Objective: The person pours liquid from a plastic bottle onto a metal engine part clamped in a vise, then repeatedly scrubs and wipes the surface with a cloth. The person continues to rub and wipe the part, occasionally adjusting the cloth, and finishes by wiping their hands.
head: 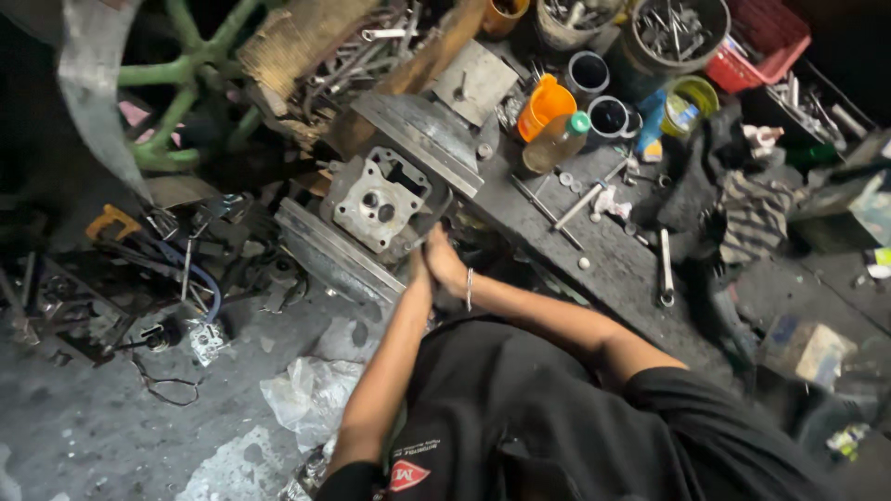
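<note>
Both hands pressed together at the bench edge: left hand (419, 269) and right hand (445, 263), bangle on its wrist. Grip unclear; cannot tell what they hold. Engine head (380, 202) sits just beyond the fingertips, up-left, clamped in the vise (413, 139). Amber bottle (554, 142) farther back.

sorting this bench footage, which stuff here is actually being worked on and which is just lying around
In hand:
left hand and right hand, pressed together below the grey engine casting clamped in the vise

Lying about:
orange jug
oil bottle
red basket
crumpled plastic
</note>
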